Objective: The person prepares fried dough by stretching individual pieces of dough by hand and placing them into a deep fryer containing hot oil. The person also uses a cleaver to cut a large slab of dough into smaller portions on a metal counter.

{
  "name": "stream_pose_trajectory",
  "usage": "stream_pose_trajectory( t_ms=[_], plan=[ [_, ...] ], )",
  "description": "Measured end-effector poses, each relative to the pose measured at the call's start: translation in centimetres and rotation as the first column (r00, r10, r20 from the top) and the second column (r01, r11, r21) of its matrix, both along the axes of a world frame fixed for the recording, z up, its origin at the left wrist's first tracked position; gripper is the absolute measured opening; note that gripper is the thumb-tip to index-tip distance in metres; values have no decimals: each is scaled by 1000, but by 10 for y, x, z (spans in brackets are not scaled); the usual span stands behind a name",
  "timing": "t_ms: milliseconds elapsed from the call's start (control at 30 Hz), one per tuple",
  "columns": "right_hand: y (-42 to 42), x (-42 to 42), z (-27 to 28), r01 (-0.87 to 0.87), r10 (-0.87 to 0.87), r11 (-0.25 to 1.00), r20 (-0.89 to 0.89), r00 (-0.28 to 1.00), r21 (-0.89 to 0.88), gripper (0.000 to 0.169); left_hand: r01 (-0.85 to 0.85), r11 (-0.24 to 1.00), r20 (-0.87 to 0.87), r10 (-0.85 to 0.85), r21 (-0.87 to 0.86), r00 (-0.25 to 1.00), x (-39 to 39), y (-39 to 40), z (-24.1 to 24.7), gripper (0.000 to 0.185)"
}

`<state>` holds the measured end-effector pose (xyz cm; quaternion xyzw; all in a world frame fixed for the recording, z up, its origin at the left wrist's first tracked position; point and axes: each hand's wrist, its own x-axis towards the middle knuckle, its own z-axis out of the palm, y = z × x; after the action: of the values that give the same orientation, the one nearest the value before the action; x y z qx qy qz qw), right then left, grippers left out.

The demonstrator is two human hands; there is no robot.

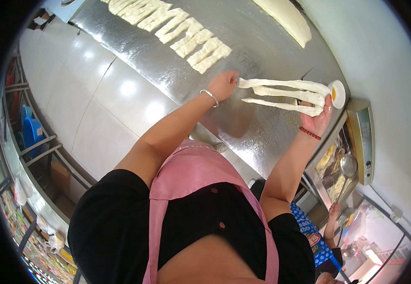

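Long strips of pale dough (pixel 290 94) stretch above the steel worktop (pixel 258 142). My left hand (pixel 223 85), with a silver bangle at its wrist, pinches the end of the uppermost strip. The strips' other ends lie over my right hand (pixel 317 115), which wears a red beaded bracelet; its palm faces up with the dough draped around the fingers. Beyond my left hand, several cut dough pieces (pixel 191 39) lie in a row. A larger slab of dough (pixel 287 21) rests near the wall. Right by my right fingertips stands a white bowl (pixel 338 94) with something yellow-orange inside.
At the right is a fryer (pixel 328 159) with frying food; a co-worker's hand (pixel 333 209) holds a skimmer (pixel 348 166) over it. The co-worker wears a blue patterned apron (pixel 306 227). A shelf rack (pixel 42 145) with blue containers (pixel 31 127) stands across the tiled floor.
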<state>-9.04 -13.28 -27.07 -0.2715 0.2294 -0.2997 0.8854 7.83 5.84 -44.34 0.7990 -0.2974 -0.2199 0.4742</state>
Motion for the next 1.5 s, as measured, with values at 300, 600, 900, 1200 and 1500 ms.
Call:
stream_pose_trajectory(
  t_ms=[300, 600, 900, 1200, 1500],
  plan=[
    [-49, -154, -161, 491, -408, 870, -491, 769, 46, 32, 204, 967, 255, -237, 151, 937, -36, -59, -10, 12],
    [-44, -187, -188, 485, -396, 852, -365, 843, 197, 30, 420, 831, 280, -528, 365, 802, -55, -131, 24, 22],
    [-37, -192, -186, 482, -410, 828, -276, 869, 286, 26, 331, 922, 170, -366, 199, 915, -68, -160, 20, 23],
    [-32, -195, -189, 535, -481, 839, -319, 816, 103, 16, 232, 949, 159, -269, 215, 950, -95, -136, -2, 24],
    [-39, -207, -209, 503, -572, 817, -496, 653, -280, 10, -73, 918, 385, -90, 389, 918, -123, -99, -2, 24]
  ],
)
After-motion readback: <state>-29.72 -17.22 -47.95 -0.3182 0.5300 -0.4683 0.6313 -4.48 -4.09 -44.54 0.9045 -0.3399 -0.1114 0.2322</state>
